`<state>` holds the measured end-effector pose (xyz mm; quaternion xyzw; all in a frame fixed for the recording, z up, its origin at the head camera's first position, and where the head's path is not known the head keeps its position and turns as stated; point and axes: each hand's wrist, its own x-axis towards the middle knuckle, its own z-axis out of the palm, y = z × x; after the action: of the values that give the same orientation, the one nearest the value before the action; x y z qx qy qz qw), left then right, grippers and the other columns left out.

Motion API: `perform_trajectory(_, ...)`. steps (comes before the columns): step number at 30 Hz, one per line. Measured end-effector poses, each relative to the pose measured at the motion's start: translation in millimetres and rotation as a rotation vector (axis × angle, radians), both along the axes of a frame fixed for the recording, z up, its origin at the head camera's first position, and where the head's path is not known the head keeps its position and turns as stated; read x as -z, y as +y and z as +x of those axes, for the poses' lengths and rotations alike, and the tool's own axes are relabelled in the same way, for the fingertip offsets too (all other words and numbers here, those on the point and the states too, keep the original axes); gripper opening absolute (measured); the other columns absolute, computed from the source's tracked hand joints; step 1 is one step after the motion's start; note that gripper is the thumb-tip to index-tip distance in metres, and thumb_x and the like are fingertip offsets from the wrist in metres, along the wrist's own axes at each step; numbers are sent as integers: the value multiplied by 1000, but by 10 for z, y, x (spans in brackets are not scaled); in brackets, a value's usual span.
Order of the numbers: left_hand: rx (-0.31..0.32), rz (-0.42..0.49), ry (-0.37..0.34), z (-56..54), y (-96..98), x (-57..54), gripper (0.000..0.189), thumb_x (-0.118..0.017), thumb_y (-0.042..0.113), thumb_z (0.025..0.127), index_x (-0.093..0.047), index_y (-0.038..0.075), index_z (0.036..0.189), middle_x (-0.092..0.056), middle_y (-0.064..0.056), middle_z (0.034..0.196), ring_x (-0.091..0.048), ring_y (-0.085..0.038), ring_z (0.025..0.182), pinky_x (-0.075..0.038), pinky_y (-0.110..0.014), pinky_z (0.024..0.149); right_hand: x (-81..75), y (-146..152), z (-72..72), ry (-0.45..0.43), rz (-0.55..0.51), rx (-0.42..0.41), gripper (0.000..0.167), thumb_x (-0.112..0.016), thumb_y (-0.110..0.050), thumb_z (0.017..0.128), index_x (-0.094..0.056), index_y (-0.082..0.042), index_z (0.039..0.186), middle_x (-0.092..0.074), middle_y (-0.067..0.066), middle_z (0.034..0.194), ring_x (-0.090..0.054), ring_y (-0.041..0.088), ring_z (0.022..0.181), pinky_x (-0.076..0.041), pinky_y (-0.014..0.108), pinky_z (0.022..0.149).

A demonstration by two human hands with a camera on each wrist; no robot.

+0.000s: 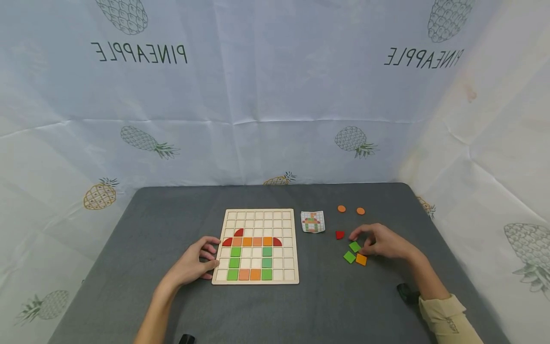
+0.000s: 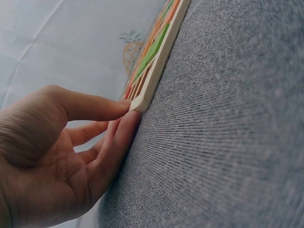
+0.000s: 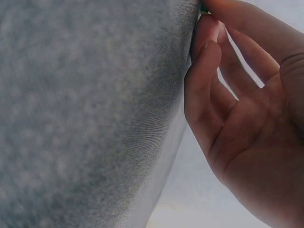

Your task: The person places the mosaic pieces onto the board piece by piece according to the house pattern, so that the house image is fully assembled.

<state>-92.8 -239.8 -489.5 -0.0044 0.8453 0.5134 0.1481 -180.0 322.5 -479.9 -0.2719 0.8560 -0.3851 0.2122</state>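
A square wooden grid board [image 1: 277, 222] lies on the table, holding coloured tiles in a mushroom-like pattern of green, orange and red. My left hand [image 1: 195, 263] grips the board's left edge; in the left wrist view the thumb [image 2: 102, 108] lies on the corner with fingers against its side. To the right, my right hand [image 1: 384, 241] has thumb and fingers around a green square tile [image 1: 354, 246]. A bit of green shows between its thumb and fingertip in the right wrist view. Beside it lie another green tile [image 1: 349, 257] and an orange square tile [image 1: 361, 259].
A small pattern card [image 1: 312, 222] lies right of the board. Beyond the right hand are a red piece [image 1: 340, 235] and two orange discs, one [image 1: 341, 209] left of the other [image 1: 360, 210]. A pineapple-print cloth [image 1: 275, 95] hangs behind the grey table [image 1: 326, 306].
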Motion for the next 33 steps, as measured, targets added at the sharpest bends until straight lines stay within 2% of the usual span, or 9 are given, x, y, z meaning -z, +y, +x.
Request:
perform_trajectory(4, -5, -3, -3, 0, 3, -3, 58, -77, 2, 95, -53, 3, 148, -53, -18, 123, -57, -25, 103, -66, -37, 63, -5, -29, 13, 19, 17, 17, 35, -80, -9, 97, -71, -2, 130, -70, 16, 117, -57, 3, 65, -49, 23, 60)
perform_trajectory(10, -3, -3, -2, -5, 0, -6, 58, -77, 2, 95, -53, 3, 148, -53, -18, 123, -58, -25, 103, -66, -37, 63, -4, -52, 29, 72, 55, 34, 35, -82, -17, 97, -71, -5, 128, -70, 11, 113, -58, 2, 67, -52, 23, 61)
perform_trajectory(17, 3, -7, 1, -15, -2, -4, 58, -77, 3, 96, -53, 4, 148, -53, -18, 123, -58, -25, 103, -66, -37, 64, -21, -57, 17, 126, 59, 68, 32, -83, -17, 96, -73, -9, 125, -71, 9, 110, -58, 2, 66, -51, 23, 60)
perform_trajectory(27, -2, -5, -3, -7, -3, -3, 58, -77, 2, 95, -53, 3, 148, -52, -18, 123, -57, -25, 103, -66, -37, 64, -104, -258, 27, 154, -3, 89, 30, -84, -22, 96, -75, -15, 124, -74, 7, 112, -63, 5, 73, -54, 25, 65)
perform_trajectory(33, -3, -4, -6, 0, -2, 0, 58, -77, 2, 95, -53, 3, 148, -52, -18, 123, -57, -25, 103, -66, -37, 63, -134, -446, -18, 174, -46, 65, 31, -83, -21, 97, -75, -15, 126, -76, 6, 113, -65, 5, 76, -56, 26, 68)
